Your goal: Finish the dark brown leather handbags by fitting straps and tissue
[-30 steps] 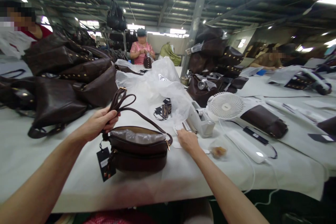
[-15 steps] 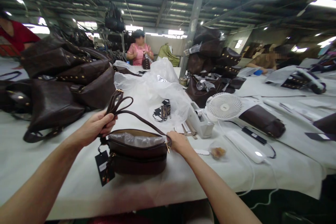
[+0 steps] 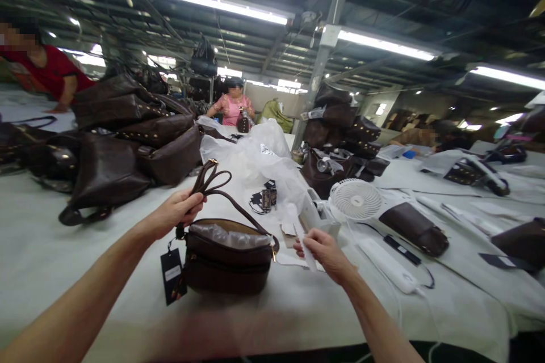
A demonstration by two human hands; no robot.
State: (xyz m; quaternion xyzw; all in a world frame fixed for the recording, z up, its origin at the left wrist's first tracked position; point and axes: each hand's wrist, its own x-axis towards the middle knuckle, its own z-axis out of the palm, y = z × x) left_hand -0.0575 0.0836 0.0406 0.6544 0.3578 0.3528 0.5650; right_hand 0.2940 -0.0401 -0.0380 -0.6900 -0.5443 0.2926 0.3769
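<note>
A small dark brown handbag (image 3: 227,261) stands on the white table (image 3: 272,306) in front of me, with clear plastic stuffing showing at its open top and a black hang tag (image 3: 172,275) at its left end. My left hand (image 3: 176,212) is closed round the gathered brown strap (image 3: 213,181) above the bag's left end. My right hand (image 3: 326,249), just right of the bag, pinches a thin white strip (image 3: 303,238) and holds it a little above the table.
A heap of larger brown bags (image 3: 128,136) lies at the left. Crumpled clear plastic (image 3: 264,159), black tags (image 3: 266,198), a small white fan (image 3: 355,199), a white power strip (image 3: 387,266) and a brown pouch (image 3: 415,229) lie beyond and to the right. Other people work at the far tables.
My right hand left the bag's right end, moved right and picked up a white strip. My left hand kept its hold on the strap. The camera tilted upward.
</note>
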